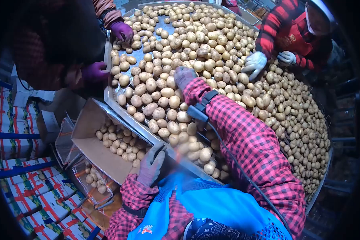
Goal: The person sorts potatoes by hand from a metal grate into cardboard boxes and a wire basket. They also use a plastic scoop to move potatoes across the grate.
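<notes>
Many potatoes (224,52) cover a large metal sorting table (138,130). My right hand (184,77), in a grey-purple glove, reaches across and rests on potatoes near the middle of the heap; its fingertips are partly hidden, and whether it holds one cannot be made out. My left hand (151,165), in a similar glove, is at the table's near edge, beside an open cardboard box (104,158) with potatoes in it. The fingers of my left hand lie together over the rim, and what they grip is hidden.
A co-worker's purple gloves (95,74) are at the table's left edge. Another co-worker's white gloves (255,64) touch potatoes at the right. A wire-framed holder (102,200) with potatoes sits below the box. Printed cartons (54,200) are stacked at the lower left.
</notes>
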`<state>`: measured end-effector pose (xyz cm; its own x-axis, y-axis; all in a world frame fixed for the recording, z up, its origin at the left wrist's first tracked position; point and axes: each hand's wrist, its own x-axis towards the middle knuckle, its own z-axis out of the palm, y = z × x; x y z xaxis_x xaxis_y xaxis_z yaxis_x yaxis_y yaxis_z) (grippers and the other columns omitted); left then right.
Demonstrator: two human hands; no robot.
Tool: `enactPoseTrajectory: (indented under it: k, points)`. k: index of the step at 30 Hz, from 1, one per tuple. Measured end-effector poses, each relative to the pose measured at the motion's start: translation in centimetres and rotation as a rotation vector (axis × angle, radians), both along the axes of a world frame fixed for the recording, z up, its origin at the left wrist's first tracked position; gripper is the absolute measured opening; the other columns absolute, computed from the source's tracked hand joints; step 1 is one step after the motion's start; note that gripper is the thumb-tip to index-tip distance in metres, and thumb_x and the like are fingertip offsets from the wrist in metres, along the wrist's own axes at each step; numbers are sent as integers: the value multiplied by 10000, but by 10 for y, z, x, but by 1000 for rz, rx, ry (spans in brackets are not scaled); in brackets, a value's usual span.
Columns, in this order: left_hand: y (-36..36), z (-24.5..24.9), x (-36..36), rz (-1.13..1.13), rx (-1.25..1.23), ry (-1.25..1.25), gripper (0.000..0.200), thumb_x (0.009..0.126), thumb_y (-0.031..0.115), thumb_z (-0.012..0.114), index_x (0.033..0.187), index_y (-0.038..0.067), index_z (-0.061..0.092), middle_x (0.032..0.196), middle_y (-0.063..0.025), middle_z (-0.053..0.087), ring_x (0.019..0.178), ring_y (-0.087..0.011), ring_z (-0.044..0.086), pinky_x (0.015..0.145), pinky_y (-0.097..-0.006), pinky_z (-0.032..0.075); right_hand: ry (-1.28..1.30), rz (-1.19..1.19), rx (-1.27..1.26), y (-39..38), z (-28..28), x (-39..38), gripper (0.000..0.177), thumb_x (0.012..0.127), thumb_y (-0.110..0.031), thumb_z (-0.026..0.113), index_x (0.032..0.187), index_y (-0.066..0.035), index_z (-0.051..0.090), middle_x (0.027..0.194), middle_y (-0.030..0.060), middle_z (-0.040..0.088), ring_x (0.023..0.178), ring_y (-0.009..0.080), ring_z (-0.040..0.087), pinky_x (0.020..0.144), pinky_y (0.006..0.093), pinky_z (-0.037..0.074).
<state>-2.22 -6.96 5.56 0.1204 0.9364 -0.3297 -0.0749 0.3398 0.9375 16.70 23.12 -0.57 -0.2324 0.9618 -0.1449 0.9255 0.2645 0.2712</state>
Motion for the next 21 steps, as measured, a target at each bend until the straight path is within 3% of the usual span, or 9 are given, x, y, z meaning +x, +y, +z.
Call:
enactPoseTrajectory:
  k: [2, 5, 6, 10, 12, 14, 15, 17, 21]
  points:
    - [-6, 1, 0, 64, -29, -66, 393, 959, 118, 558, 1321, -24, 501, 1224, -127, 599, 1112, -174, 567, 980, -295, 438, 193, 280, 48, 0, 13, 27, 264, 852, -177, 607, 1086, -61, 644, 1086, 140, 592, 977, 286, 639, 778, 462, 525]
    - [-10, 5, -6, 61, 32, -139, 412, 976, 168, 552, 1332, -29, 489, 1229, -139, 590, 1132, -193, 562, 991, -314, 435, 787, 180, 123, -30, 48, 50, 492, 765, -283, 689, 1176, -27, 598, 1100, 144, 619, 957, 294, 646, 747, 389, 561]
    - [-10, 6, -8, 91, 28, -141, 412, 976, 168, 552, 1332, -29, 489, 1229, -139, 590, 1132, -193, 562, 991, -314, 435, 1435, -180, -313, -49, 63, 37, 511, 835, -387, 666, 1178, -16, 597, 1119, 164, 613, 876, 260, 651, 704, 356, 564]
    - [-6, 6, -1, 16, -137, -532, 559, 977, 323, 540, 1396, -17, 393, 1276, -156, 540, 1169, -223, 539, 1028, -363, 420, 2430, -641, -1464, -114, 81, 22, 627, 898, -555, 575, 1227, -23, 538, 1128, 232, 600, 857, 272, 633, 674, 378, 574]
    - [-3, 2, 3, -3, -183, -854, 630, 966, 378, 553, 1437, 15, 342, 1320, -171, 486, 1182, -236, 521, 1019, -378, 426, 2533, -666, -1624, -146, 74, 2, 618, 907, -536, 571, 1226, -10, 509, 1114, 225, 602, 885, 316, 636, 708, 403, 583]
    - [-7, -10, 2, -12, -164, -904, 589, 990, 387, 498, 1454, 62, 335, 1393, -172, 432, 1247, -257, 488, 1046, -411, 408, 2621, -917, -1293, -176, 70, -27, 610, 924, -535, 534, 1253, -23, 491, 1188, 238, 573, 1053, 362, 599, 852, 450, 559]
    - [-7, -13, 3, -25, -106, -764, 555, 1005, 387, 456, 1455, 83, 341, 1418, -152, 422, 1270, -261, 476, 1055, -425, 403, 2633, -879, -1426, -186, 69, -31, 604, 927, -532, 528, 1259, -29, 490, 1194, 230, 572, 1072, 358, 591, 881, 449, 546]
    - [-3, 2, 3, -12, -161, -1112, 488, 1018, 423, 390, 1424, 154, 402, 1438, -75, 450, 1326, -250, 443, 1068, -492, 387, 2604, -732, -1423, -204, 64, -40, 597, 938, -524, 511, 1259, -21, 491, 1203, 200, 574, 1096, 340, 583, 957, 457, 500]
    - [-17, -28, -6, 141, -101, -641, 380, 988, 436, 452, 1301, 227, 511, 1322, -32, 553, 1237, -221, 517, 1019, -538, 414, 2693, -512, -1406, -222, 68, -61, 502, 979, -435, 483, 1243, -8, 497, 1210, 180, 575, 1130, 318, 560, 1030, 458, 419]
